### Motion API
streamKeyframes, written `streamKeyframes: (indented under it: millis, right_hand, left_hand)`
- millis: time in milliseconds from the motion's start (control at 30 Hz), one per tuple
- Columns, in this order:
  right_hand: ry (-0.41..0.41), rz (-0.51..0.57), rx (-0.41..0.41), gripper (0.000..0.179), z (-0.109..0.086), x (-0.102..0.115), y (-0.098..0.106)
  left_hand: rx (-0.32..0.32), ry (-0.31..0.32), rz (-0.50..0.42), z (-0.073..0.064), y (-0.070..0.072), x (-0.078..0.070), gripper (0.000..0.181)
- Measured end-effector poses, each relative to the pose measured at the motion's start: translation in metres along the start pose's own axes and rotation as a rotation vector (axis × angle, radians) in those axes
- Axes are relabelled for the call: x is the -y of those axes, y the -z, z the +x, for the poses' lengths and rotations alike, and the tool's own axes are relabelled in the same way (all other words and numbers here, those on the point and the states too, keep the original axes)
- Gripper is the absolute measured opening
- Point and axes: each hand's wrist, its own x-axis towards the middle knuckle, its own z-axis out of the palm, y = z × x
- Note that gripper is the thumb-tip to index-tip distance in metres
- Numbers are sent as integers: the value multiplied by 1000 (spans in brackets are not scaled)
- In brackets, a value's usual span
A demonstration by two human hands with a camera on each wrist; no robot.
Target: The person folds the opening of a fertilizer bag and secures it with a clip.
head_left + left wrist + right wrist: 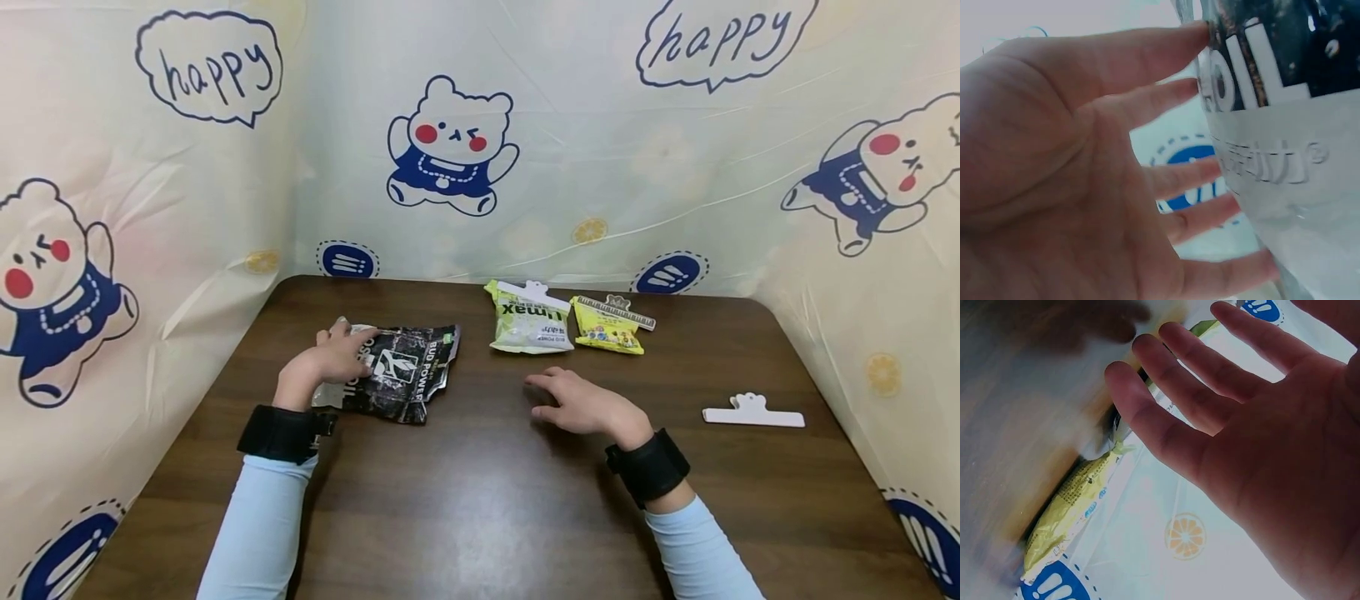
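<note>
Blk bag lies on surface, left of centre; L hand at its left end, fingers fairly straight & spread, touching the edge, prob. w/o firm hold; R hand just over surface, fingers extended, gripping nothing; main risk: pkg looks slick & floppy, so light contact could let it slip or pivot if pulled; if its mouth's open (can't tell), a squeeze or tilt might spill contents; loose white clip is far right, well apart from bag, so a long reach could leave bag unsteadied; Limax bag & yellow bag, both clipped, sit just beside each other beyond R hand, so a careless knock might shove one into the other.
</note>
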Motion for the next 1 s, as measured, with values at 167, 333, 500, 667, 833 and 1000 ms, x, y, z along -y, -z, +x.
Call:
streamKeyframes:
  millis: [167, 333, 500, 667, 833, 1000]
  right_hand:
    - [-9, 12, 2, 53, 0, 1, 0]
    - [-17, 17, 2, 53, 0, 1, -2]
    - [-30, 21, 4, 54, 0, 3, -3]
    - [-27, 15, -1, 53, -1, 3, -4]
    - [6, 17, -17, 49, -1, 1, -4]
    - [14, 11, -20, 48, 0, 2, -4]
  left_hand:
    - [5, 50, 35, -1, -3, -20, 73]
    - [30, 62, 94, -5, -7, -37, 76]
    - [38, 97, 132, -11, -12, -49, 81]
    - [42, 106, 160, -18, -15, -62, 81]
    - [74, 71, 188, -24, -12, -72, 79]
    - [113, 39, 188, -29, -8, -77, 76]
